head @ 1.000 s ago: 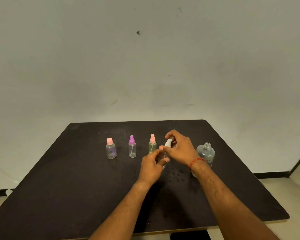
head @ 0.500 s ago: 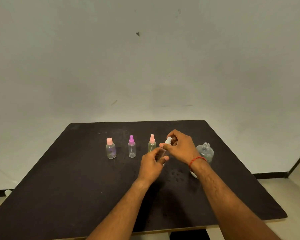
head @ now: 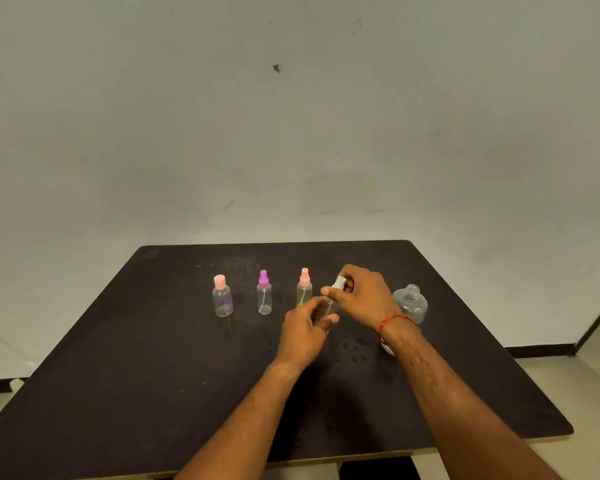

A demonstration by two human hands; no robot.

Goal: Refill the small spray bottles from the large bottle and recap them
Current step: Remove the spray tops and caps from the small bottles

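Three small bottles stand capped in a row at the far side of the counter [head: 153, 375], just as they did a second ago: the pink bottle [head: 222, 299], the purple bottle [head: 264, 296] and the green bottle [head: 304, 292]. None has been touched.

Just right of them, the left hand [head: 303, 336] keeps its fingers curled round the body of the clear bottle [head: 328, 308], holding it slightly tilted above the counter. Whether its base touches the surface cannot be told.

The only change is at the top. The white cap [head: 339, 283] sits on the neck with its tube inside the bottle, and the right hand [head: 362, 296] has shifted its pinch round the cap by a small amount while both hands stayed in place. That looks like the cap being screwed on, so the last small bottle is likely filled and nearly recapped.

Wet spots [head: 354, 351] dot the counter below the hands.

Farthest right, the large bottle [head: 410, 304] stands open and unmoved, behind the right wrist. A white object [head: 388, 348] lies half hidden under that wrist and may be its lid.
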